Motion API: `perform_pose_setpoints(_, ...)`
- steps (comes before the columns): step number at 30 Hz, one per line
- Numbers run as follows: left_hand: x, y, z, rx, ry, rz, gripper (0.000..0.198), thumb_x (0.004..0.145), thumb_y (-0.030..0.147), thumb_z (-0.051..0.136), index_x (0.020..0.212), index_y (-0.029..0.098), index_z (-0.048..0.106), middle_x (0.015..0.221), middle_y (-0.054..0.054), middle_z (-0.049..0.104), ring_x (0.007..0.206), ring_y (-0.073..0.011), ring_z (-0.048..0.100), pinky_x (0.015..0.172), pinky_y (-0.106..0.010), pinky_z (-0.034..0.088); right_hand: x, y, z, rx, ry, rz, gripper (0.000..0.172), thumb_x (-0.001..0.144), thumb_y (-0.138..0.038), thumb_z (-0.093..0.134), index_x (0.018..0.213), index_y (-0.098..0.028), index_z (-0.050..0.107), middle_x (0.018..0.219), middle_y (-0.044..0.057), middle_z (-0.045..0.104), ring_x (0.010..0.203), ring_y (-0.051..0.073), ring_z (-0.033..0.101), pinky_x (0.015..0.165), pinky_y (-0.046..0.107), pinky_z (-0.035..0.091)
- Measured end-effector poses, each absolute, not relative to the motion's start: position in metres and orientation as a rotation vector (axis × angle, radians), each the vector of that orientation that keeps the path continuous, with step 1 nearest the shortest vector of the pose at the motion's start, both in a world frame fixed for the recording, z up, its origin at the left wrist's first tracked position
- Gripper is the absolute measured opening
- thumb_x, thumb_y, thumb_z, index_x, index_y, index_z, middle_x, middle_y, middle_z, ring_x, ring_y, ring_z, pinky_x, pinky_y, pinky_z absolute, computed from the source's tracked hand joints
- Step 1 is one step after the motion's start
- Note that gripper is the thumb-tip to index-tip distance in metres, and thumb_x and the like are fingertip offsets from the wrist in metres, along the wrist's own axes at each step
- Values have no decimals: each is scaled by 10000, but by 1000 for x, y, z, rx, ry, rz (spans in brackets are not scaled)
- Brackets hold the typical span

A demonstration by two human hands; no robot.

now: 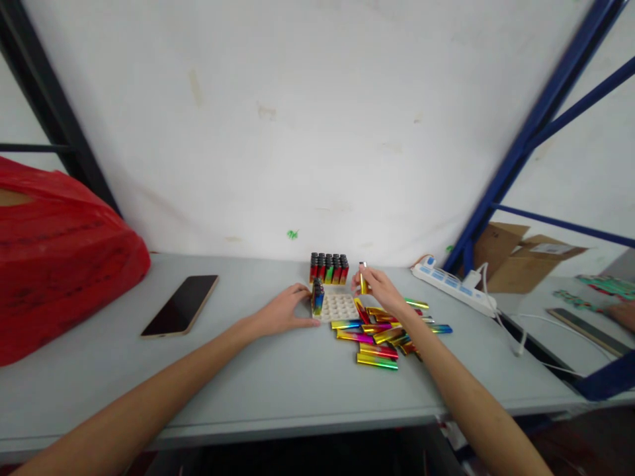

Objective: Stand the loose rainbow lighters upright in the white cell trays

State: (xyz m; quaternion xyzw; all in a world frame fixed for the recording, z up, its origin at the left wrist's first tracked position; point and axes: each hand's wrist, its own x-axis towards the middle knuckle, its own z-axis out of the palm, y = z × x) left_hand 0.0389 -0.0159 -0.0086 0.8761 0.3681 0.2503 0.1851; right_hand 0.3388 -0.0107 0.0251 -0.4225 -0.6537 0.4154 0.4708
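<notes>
My left hand (285,309) grips the left side of a pale tray (339,307) with rows of round holes, its thumb along the near edge. Beside those fingers, a short row of black-topped lighters (318,297) stands upright in the tray. At the back, a block of red and green lighters (329,270) with black tops also stands upright. To the right, my right hand (376,287) pinches a gold lighter (364,279), held upright above the tray's right side. Under my right forearm lies a loose pile of shiny, multicoloured lighters (378,352).
A phone (181,306) lies to the left, near a red plastic bag (64,258). On the right are a white power strip (454,285) with cables, a cardboard box (516,258) and a blue metal frame (520,145). Another person's hand (622,314) shows at the far right edge.
</notes>
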Motion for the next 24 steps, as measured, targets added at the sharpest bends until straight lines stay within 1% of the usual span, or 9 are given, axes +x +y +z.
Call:
perform_pose_setpoints(1,39,-16,-9,2470,1035,708,703,820,725,803,1287,209,709,1354,-127,683,1277,-343,661,1164,-449,512,335,-13,26,-1011,-1606,1071,666,856,-879,588,880,-214,609,728,-2,626,628,154,579,623,294,500)
perform_pose_setpoints(3,39,-16,-9,2473,1025,718,684,827,719,802,1286,220,711,1347,-118,689,1276,-340,661,1165,-451,512,328,-16,28,-1004,-1595,1105,656,837,-890,602,912,-239,566,668,-56,535,528,122,470,527,259,423)
perform_pose_setpoints(5,38,-16,-9,2471,1013,730,676,832,717,801,1292,230,711,1350,-114,690,1279,-338,658,1167,-453,510,322,-17,26,-1039,-1589,1056,672,816,-922,588,835,-256,495,603,-93,398,480,103,329,463,238,310)
perform_pose_setpoints(6,38,-16,-9,2469,1008,733,677,835,717,800,1299,232,711,1355,-115,689,1283,-338,655,1169,-454,509,320,-16,25,-1063,-1596,1003,681,818,-930,574,786,-259,462,591,-94,357,484,102,297,456,239,280)
perform_pose_setpoints(8,38,-16,-9,2468,1004,732,680,839,716,799,1311,235,709,1364,-117,687,1287,-339,652,1171,-456,507,316,-15,20,-1118,-1620,841,685,854,-912,535,690,-258,415,576,-74,347,513,112,309,477,255,278)
perform_pose_setpoints(11,38,-16,-9,2469,1009,722,677,839,712,801,1312,237,708,1364,-115,689,1282,-338,655,1165,-458,510,310,-14,14,-1203,-1649,597,665,911,-815,503,573,-257,374,548,-42,359,555,129,353,535,285,288)
perform_pose_setpoints(15,38,-16,-9,2475,1015,716,666,843,697,806,1311,235,702,1362,-109,687,1277,-331,656,1170,-447,503,302,-14,11,-1266,-1657,494,579,910,-693,479,541,-260,370,540,-34,358,558,135,363,563,297,272)
perform_pose_setpoints(19,38,-16,-9,2466,1026,714,667,840,704,803,1305,238,699,1362,-109,682,1284,-335,654,1174,-447,503,300,-19,16,-1246,-1710,511,566,932,-696,471,586,-254,399,575,-31,403,587,145,403,581,295,301)
perform_pose_setpoints(24,38,-16,-10,2457,1016,706,689,840,706,808,1312,217,697,1357,-118,674,1284,-342,651,1173,-452,503,303,-33,28,-1132,-1902,626,522,1038,-710,412,797,-252,472,682,-32,517,615,161,487,614,288,389)
